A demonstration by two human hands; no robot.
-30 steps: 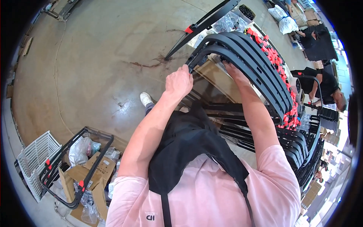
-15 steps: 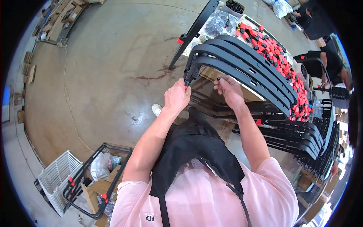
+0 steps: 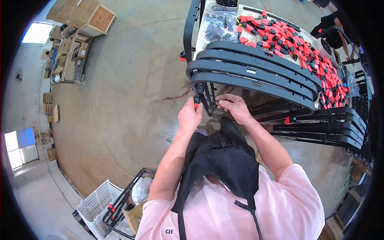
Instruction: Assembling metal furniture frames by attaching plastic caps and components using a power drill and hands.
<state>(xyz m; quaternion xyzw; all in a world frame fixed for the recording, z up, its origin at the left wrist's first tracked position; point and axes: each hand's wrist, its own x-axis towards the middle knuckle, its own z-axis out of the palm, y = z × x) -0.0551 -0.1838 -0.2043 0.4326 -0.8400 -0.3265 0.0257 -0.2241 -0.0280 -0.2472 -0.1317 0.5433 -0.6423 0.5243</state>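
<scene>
Black frame (image 3: 208, 94) now gripped lower by both hands.

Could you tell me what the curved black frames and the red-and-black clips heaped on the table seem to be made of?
The curved black frames look like moulded plastic or coated metal, matt with a faint sheen; the look leaves it open. The red-and-black clips seem to be glossy moulded plastic, judging by their bright, uniform colour. The table under them shows a pale, flat surface.
</scene>
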